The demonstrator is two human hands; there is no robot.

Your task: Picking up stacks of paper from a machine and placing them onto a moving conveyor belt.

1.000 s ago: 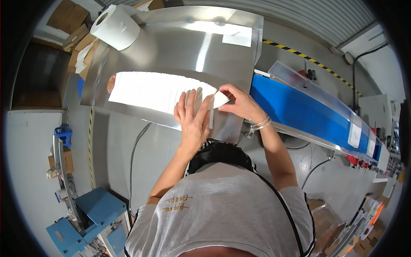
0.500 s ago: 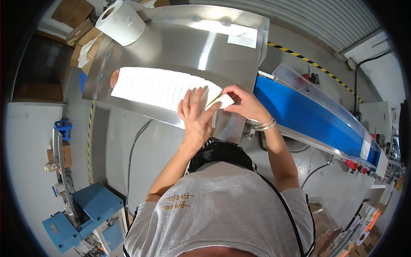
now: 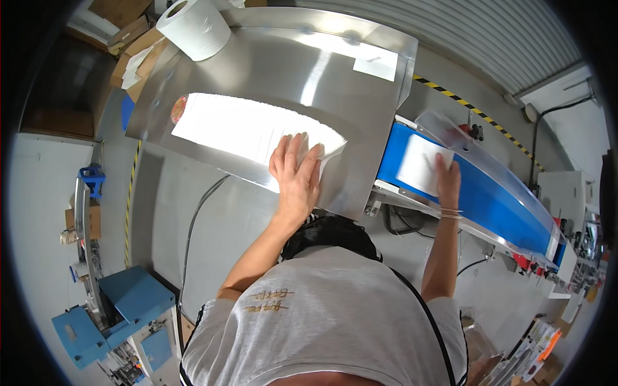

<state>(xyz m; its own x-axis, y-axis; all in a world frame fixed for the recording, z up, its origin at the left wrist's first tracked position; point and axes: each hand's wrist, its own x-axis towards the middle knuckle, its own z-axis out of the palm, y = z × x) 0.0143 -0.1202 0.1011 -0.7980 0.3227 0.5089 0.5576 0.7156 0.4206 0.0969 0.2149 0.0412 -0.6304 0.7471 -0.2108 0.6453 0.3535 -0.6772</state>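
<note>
A long fanned row of thin white sheets (image 3: 238,125) lies on the metal table. My left hand (image 3: 297,170) rests on its right end, fingers spread over the top edges; whether they grip any is hidden. Over the blue conveyor belt (image 3: 492,193), to the right, my right hand (image 3: 449,180) is at the right edge of a single white sheet (image 3: 417,166). Its fingertips lie over that edge, slightly blurred, and the thumb is not clearly visible. The sheet is flat on or just above the near part of the belt.
A raised lip bounds the metal table (image 3: 270,61). At its far left stands a large white paper roll (image 3: 196,32); a white paper (image 3: 376,62) lies at the far right corner. A clear guard (image 3: 444,128) runs along the belt's far side. Cardboard boxes (image 3: 138,61) sit beyond the left edge.
My right hand has moved right from the row's end to the conveyor, bringing one white sheet with it. My left hand has stayed at the row, its thumb now closer in.
</note>
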